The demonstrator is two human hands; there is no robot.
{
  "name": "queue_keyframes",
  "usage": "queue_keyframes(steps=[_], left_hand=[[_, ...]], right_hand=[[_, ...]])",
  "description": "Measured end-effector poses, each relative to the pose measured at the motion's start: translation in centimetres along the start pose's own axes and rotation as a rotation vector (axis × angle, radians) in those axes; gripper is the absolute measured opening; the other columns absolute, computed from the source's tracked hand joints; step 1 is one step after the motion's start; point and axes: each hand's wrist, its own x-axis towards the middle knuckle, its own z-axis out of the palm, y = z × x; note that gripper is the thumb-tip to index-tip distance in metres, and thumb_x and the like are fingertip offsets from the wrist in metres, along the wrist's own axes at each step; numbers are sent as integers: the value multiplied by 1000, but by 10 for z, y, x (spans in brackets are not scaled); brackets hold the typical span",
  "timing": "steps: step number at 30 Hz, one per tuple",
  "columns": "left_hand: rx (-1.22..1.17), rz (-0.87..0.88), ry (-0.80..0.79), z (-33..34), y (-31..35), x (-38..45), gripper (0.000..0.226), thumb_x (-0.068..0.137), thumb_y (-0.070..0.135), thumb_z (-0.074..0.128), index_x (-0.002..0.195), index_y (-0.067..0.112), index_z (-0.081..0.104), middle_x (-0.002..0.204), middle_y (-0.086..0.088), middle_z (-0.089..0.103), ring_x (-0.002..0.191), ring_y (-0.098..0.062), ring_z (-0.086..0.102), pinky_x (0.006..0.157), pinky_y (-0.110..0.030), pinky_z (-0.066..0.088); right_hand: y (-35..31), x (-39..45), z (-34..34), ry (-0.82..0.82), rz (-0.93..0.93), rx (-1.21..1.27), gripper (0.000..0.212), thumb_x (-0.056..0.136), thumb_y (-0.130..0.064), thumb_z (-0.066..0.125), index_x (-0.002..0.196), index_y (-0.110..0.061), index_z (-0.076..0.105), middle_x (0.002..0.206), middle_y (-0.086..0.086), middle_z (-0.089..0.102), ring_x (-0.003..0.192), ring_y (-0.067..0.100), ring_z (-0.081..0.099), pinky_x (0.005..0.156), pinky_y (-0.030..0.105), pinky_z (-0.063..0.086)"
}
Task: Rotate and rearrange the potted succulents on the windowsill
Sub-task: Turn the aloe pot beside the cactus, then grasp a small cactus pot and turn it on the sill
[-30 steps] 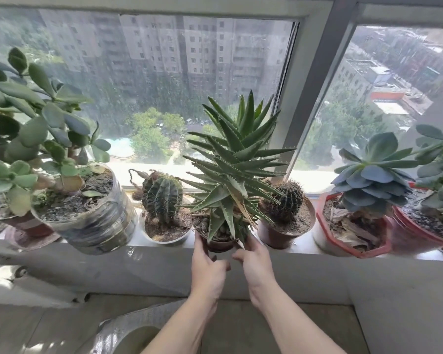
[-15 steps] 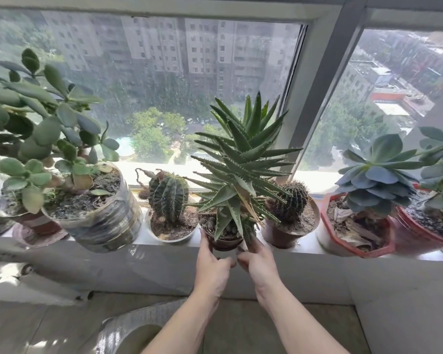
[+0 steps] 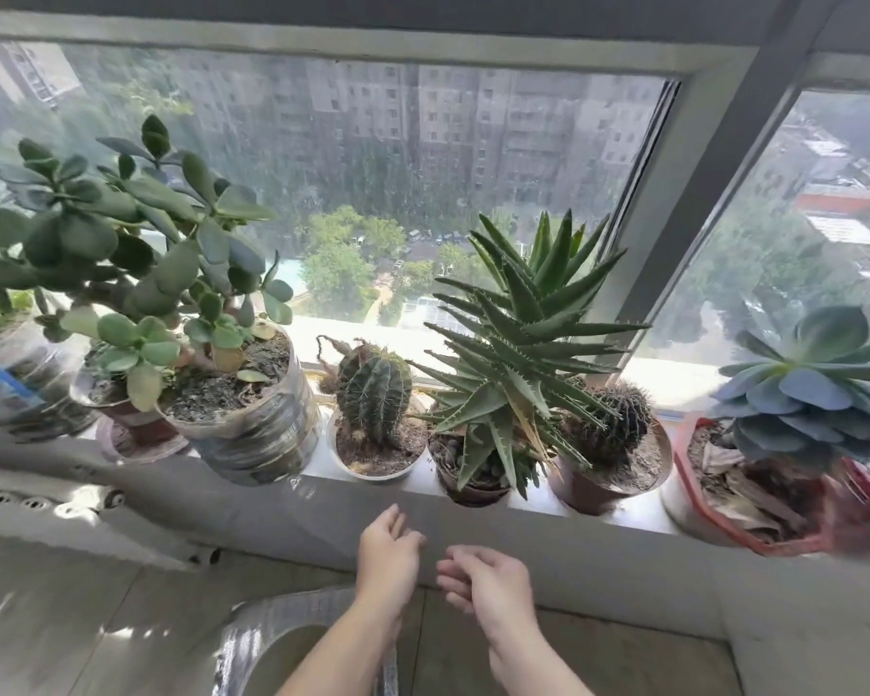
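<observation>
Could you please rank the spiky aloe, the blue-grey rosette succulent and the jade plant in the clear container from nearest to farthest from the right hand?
From the right hand:
1. Spiky aloe, just above on the sill.
2. Blue-grey rosette succulent, far right.
3. Jade plant, far left.

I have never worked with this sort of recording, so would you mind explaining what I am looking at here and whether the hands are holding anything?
There is no machine here: a person wears a wide-angle camera on the head, so the one picture looks forward and down at their own bare arms. The left hand and right hand hang open below the windowsill, holding nothing.

Along the sill, from left to right, stand a jade plant in a clear plastic pot, a ribbed cactus in a white pot, a spiky aloe in a small brown pot, a round cactus in a brown pot, and a blue-green rosette succulent in a red pot. The aloe sits nearest the hands. More pots at both edges are cut off or blurred.
</observation>
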Motion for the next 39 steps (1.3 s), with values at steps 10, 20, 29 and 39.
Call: queue_keyframes(steps=[10, 20, 29, 39], left_hand=[[-334, 7, 296, -35, 32, 39, 16, 96, 6, 52, 83, 5, 63, 76, -12, 70, 67, -21, 71, 55, -25, 56], [-360, -39, 341, -45, 47, 50, 42, 83, -13, 58, 54, 17, 56, 43, -5, 62, 39, -13, 56, 38, -19, 47], [-294, -23, 307, -55, 48, 58, 33, 80, -9, 58, 50, 6, 61, 42, -6, 62, 38, -13, 55, 45, -22, 47], [-444, -123, 190, -53, 46, 58, 7, 88, -6, 60, 85, -3, 65, 62, -16, 70, 42, -13, 68, 41, -18, 53]], right_hand=[[-30, 11, 83, -29, -84, 153, 20, 96, -18, 58, 110, -8, 67, 88, 8, 75, 71, 12, 70, 60, 19, 53], [-38, 23, 117, 241, -72, 141, 32, 87, -10, 65, 55, -9, 67, 53, 5, 70, 48, 16, 63, 53, 27, 48], [-36, 18, 123, 201, -53, 198, 24, 88, -6, 64, 64, -5, 67, 53, 6, 67, 41, 9, 56, 46, 21, 44], [-38, 23, 120, 254, -80, 180, 20, 89, -9, 63, 72, -2, 69, 56, 6, 67, 44, 10, 55, 49, 23, 45]])
